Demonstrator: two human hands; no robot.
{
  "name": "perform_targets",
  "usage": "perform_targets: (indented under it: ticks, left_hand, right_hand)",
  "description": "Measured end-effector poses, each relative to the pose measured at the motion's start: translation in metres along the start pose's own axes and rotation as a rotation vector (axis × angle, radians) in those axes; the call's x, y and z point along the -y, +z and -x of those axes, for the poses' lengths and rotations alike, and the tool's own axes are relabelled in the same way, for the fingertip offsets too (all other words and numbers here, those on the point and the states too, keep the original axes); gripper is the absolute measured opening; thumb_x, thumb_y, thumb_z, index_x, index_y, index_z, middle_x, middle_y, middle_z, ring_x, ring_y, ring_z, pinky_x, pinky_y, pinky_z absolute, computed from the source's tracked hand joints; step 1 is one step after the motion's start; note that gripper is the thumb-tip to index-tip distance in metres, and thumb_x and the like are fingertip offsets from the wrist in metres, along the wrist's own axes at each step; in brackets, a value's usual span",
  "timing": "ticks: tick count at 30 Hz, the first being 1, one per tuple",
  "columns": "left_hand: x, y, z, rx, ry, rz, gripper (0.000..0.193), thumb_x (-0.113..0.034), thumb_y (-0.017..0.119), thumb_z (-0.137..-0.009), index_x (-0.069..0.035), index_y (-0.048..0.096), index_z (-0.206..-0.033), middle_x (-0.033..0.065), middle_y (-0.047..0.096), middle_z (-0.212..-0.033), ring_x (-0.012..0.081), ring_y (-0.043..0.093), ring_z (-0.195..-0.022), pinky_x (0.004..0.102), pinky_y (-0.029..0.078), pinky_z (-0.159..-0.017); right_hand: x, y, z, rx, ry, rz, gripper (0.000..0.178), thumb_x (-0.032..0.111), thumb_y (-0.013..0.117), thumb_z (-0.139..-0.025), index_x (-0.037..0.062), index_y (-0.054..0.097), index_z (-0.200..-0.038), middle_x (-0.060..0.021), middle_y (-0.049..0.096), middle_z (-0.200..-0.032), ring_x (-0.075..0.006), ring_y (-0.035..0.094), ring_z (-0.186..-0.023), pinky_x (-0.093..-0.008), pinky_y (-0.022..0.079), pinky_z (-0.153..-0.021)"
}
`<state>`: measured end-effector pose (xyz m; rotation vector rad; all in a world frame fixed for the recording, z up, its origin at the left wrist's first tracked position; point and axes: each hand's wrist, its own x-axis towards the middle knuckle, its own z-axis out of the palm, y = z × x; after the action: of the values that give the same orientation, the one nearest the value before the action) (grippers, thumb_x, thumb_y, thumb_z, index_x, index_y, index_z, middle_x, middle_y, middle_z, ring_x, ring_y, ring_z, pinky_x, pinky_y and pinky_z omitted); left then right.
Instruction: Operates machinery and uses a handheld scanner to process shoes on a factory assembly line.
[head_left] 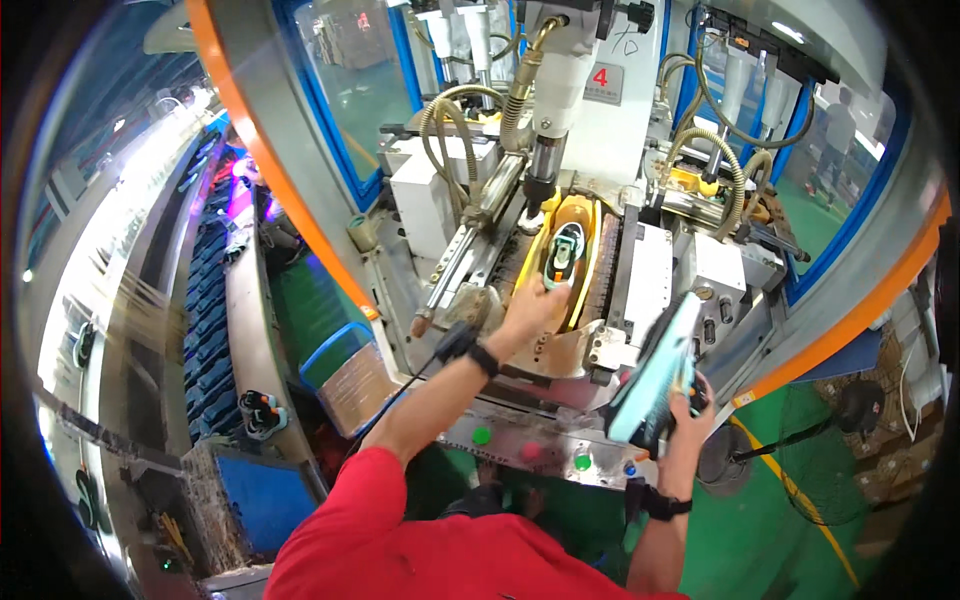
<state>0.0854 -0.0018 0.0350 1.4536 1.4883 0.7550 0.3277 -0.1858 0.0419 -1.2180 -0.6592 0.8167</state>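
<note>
My left hand reaches forward into the white machine and grips the near end of a shoe that lies sole-up in the yellow cradle. The shoe's sole is pale teal with dark and orange patches. A black press column hangs just behind it. My right hand holds a second shoe with a pale teal sole, tilted up, to the right of the cradle and above the control panel.
The machine's front panel carries green, red and green buttons. A blue bin stands at the left. A conveyor with a shoe runs along the left. A floor fan stands at right on the green floor.
</note>
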Motion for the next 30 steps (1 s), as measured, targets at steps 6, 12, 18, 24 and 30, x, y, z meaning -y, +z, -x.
perform_targets:
  ticks: [6,12,18,24,30]
  left_hand:
    - [0.059,0.060,-0.163,-0.202,0.028,-0.225,0.091,-0.040,0.072,-0.078,0.011,0.030,-0.141,0.0332,0.048,-0.133,0.0434,0.052,-0.121,0.0469,0.044,-0.100]
    - [0.075,0.073,-0.195,-0.321,0.024,-0.240,0.052,-0.005,0.058,-0.073,0.009,0.044,-0.122,0.0303,0.059,-0.114,0.0435,0.061,-0.103,0.0490,0.049,-0.090]
    - [0.061,-0.021,-0.070,0.128,-0.408,0.877,0.023,-0.014,0.075,-0.079,0.002,0.065,-0.093,0.0093,0.068,-0.085,0.0212,0.065,-0.073,0.0335,0.054,-0.063]
    - [0.074,-0.111,0.112,0.138,-0.359,0.962,0.044,-0.011,0.073,-0.083,0.003,0.056,-0.122,0.0054,0.064,-0.104,0.0153,0.065,-0.088,0.0317,0.055,-0.072]
    - [0.101,-0.177,0.241,-0.332,-0.299,0.884,0.053,-0.008,0.071,-0.082,0.006,0.050,-0.129,0.0080,0.062,-0.112,0.0151,0.063,-0.095,0.0297,0.050,-0.089]
  right_hand:
    - [0.027,-0.036,-0.007,-0.157,-0.169,0.095,0.066,0.020,0.075,-0.073,-0.0054,0.050,-0.128,-0.0112,0.058,-0.115,-0.0197,0.058,-0.099,-0.0318,0.047,-0.090]
    - [0.043,-0.015,-0.065,-0.193,-0.229,0.501,0.051,0.002,0.066,-0.072,-0.0038,0.056,-0.122,-0.0081,0.059,-0.111,-0.0149,0.056,-0.098,-0.0284,0.046,-0.087]
    - [0.051,0.124,-0.201,0.222,-0.130,0.923,0.040,0.018,0.074,-0.068,-0.0089,0.064,-0.095,-0.0119,0.066,-0.080,-0.0187,0.062,-0.070,-0.0322,0.050,-0.065]
    - [-0.064,0.252,-0.268,0.522,-0.033,1.224,0.054,0.033,0.081,-0.060,-0.0081,0.068,-0.093,-0.0224,0.070,-0.088,-0.0288,0.070,-0.081,-0.0379,0.054,-0.071]
    - [-0.219,0.304,-0.255,0.170,-0.295,1.413,0.037,0.017,0.068,-0.076,0.0006,0.049,-0.103,-0.0289,0.066,-0.097,-0.0412,0.067,-0.091,-0.0480,0.054,-0.081]
